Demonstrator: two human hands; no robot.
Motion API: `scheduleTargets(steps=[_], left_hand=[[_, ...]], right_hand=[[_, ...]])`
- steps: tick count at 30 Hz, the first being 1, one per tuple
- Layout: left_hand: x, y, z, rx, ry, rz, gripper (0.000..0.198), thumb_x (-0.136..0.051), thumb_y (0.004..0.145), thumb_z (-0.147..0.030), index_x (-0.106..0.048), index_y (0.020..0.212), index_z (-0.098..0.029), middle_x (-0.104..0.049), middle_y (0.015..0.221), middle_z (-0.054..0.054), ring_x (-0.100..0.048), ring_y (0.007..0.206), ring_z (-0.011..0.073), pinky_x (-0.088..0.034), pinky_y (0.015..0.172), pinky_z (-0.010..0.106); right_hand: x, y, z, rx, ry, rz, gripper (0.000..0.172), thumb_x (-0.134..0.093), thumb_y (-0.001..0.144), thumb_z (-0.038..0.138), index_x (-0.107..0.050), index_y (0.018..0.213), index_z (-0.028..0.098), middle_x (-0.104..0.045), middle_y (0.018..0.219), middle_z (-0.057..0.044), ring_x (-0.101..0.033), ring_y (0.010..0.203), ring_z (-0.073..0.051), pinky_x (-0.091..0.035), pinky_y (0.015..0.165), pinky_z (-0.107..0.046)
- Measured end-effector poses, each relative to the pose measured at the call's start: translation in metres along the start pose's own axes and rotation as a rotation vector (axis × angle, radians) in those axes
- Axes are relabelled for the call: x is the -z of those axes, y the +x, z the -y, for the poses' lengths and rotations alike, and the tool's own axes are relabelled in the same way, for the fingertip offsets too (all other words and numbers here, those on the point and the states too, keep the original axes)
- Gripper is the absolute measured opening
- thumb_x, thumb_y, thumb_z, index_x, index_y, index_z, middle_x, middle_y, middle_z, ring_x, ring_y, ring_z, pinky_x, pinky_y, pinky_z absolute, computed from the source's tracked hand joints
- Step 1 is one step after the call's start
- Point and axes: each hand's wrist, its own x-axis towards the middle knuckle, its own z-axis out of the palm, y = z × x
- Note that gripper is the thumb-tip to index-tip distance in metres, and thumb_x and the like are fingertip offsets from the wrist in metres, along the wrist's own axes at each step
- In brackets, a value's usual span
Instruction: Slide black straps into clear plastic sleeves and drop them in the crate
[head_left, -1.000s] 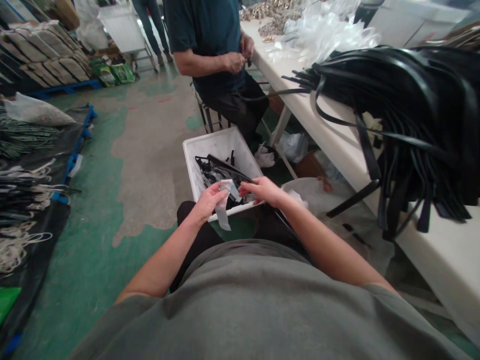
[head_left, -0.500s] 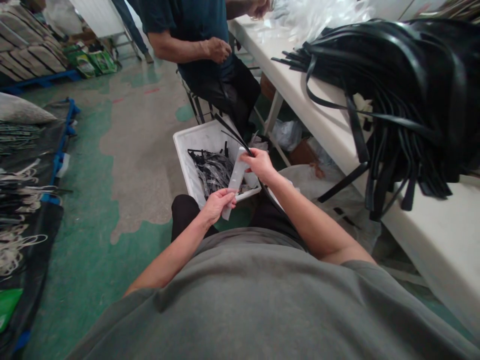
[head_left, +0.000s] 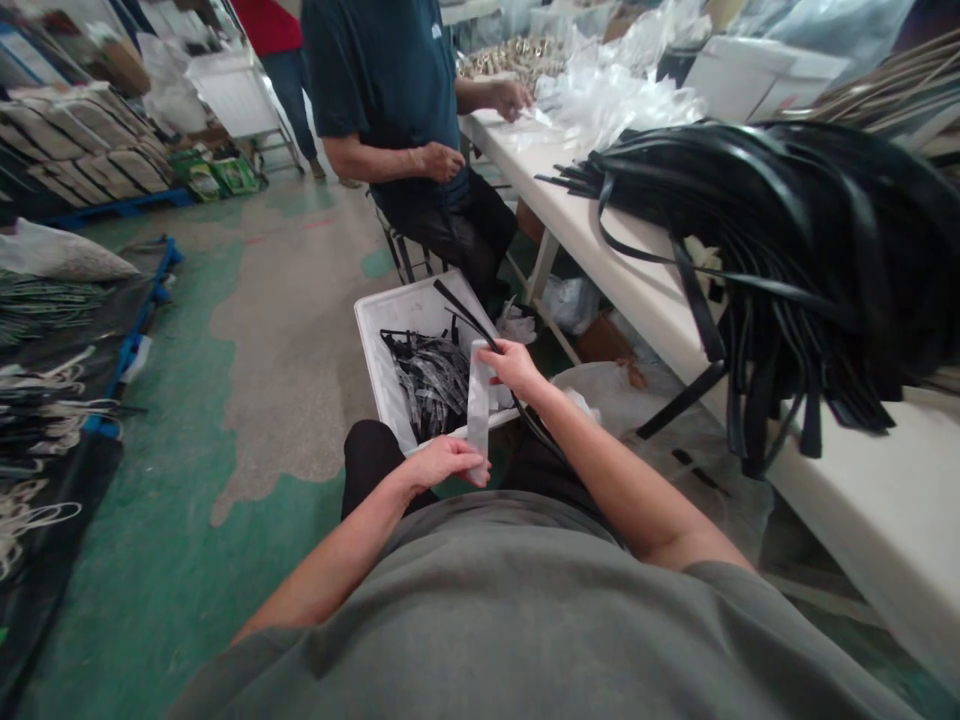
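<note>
A narrow clear plastic sleeve stretches between my two hands, over the near edge of a white bin. My left hand pinches its lower end. My right hand is closed on its upper end and also holds long black straps, which run up over the bin and back down below my wrist. Inside the bin lies a heap of black strips in clear wrapping.
A long white table on the right bears a big pile of black straps and clear bags. A seated person works beyond the bin. Pallets with bundles stand at the left.
The view has tilted up, so everything sits lower in the picture. The plastic sleeve has turned more upright, and my left hand has shifted slightly right relative to the bin.
</note>
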Motion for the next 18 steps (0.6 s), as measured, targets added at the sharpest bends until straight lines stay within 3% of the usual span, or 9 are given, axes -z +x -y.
scheduleTargets(steps=[2,5,9,13,18], left_hand=[[0.006,0.001,0.002,0.018,-0.168,-0.073,0.023,-0.077,0.072,-0.034,-0.071,0.078,-0.012,-0.074,0.076,0.01,-0.068,0.063,0.0167,-0.055,0.067,0.029],[0.022,0.001,-0.001,-0.016,-0.498,-0.292,0.017,-0.074,0.076,-0.028,-0.067,0.078,-0.013,-0.072,0.074,0.006,-0.065,0.058,0.0117,-0.056,0.066,0.027],[0.044,0.001,-0.016,-0.099,-0.786,-0.526,0.013,-0.067,0.084,-0.023,-0.063,0.075,-0.015,-0.067,0.066,0.0,-0.063,0.056,0.0081,-0.056,0.065,0.023],[0.054,0.007,-0.031,-0.216,-0.895,-0.638,0.019,-0.069,0.083,-0.027,-0.058,0.072,-0.016,-0.064,0.061,-0.002,-0.061,0.053,0.0076,-0.056,0.066,0.024],[0.048,0.013,-0.037,-0.223,-0.891,-0.673,0.019,-0.066,0.085,-0.03,-0.063,0.076,-0.014,-0.067,0.066,0.0,-0.064,0.059,0.0091,-0.056,0.069,0.024]], right_hand=[[0.002,-0.002,-0.007,-0.026,-0.016,0.03,0.033,-0.064,0.079,0.048,-0.065,0.083,0.015,-0.068,0.083,-0.004,-0.054,0.059,-0.01,-0.049,0.042,-0.017],[0.004,-0.012,-0.016,-0.089,0.013,0.106,0.048,-0.053,0.083,0.061,-0.065,0.084,0.014,-0.07,0.09,-0.008,-0.049,0.053,-0.008,-0.049,0.042,-0.019],[0.005,-0.037,-0.021,-0.125,0.062,0.184,0.047,-0.054,0.082,0.06,-0.063,0.081,0.014,-0.068,0.079,-0.005,-0.036,0.044,-0.004,-0.046,0.042,-0.018],[0.007,-0.061,-0.018,-0.126,0.097,0.147,0.036,-0.067,0.072,0.05,-0.057,0.064,0.017,-0.05,0.051,0.005,-0.032,0.041,-0.005,-0.045,0.043,-0.018],[0.01,-0.083,-0.006,-0.104,0.122,0.151,0.031,-0.068,0.069,0.045,-0.057,0.063,0.017,-0.053,0.056,0.004,-0.038,0.043,-0.006,-0.044,0.041,-0.019]])
